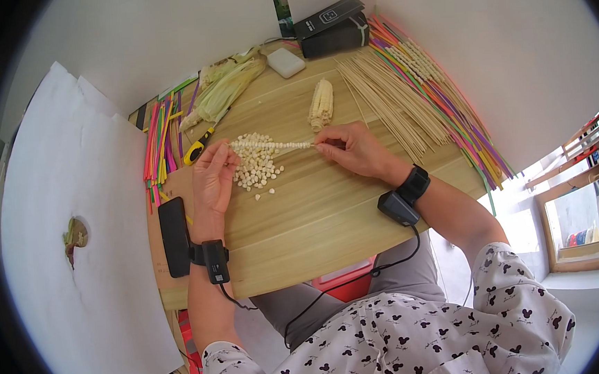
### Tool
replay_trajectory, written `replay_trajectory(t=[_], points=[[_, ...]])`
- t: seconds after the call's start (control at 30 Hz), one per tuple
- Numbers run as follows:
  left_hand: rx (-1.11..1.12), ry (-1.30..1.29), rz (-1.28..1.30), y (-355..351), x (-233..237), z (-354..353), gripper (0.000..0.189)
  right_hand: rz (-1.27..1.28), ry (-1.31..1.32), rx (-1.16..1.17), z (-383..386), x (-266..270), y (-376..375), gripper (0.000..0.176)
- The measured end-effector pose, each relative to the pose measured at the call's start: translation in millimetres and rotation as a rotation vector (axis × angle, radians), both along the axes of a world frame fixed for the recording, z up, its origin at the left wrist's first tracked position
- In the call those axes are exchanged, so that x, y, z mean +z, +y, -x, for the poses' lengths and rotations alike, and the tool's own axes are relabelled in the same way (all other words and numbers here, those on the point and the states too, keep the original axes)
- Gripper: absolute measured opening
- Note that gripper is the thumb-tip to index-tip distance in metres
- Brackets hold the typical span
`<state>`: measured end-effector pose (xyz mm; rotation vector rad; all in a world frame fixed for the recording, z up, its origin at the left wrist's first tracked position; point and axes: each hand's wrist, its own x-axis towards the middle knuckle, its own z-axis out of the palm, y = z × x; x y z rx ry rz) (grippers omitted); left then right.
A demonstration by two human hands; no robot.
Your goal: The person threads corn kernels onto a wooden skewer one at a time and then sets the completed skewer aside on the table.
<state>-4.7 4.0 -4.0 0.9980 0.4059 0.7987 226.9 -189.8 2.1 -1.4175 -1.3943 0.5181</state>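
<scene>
My left hand (213,179) pinches the left end of a thin stick threaded with pale corn kernels (272,146). My right hand (349,149) pinches the stick's right end. The stick lies level between them, just above a loose heap of kernels (256,169) on the wooden table (316,220). Both wrists wear black bands with cables.
A corn cob (321,103) lies behind the stick. Bare wooden skewers (391,104) and coloured sticks (447,107) fan out at right. More coloured sticks (160,144), corn husks (226,88), a yellow cutter (196,150), a white block (286,62), a black box (333,25) and a phone (174,236) surround it.
</scene>
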Motion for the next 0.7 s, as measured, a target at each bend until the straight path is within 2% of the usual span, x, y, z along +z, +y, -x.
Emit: replay_trajectory(t=[0.7], points=[[-0.011, 0.010, -0.038, -2.3, -0.8, -1.4, 0.017, 0.015, 0.016, 0.004, 0.7, 0.4, -0.8, 0.009]])
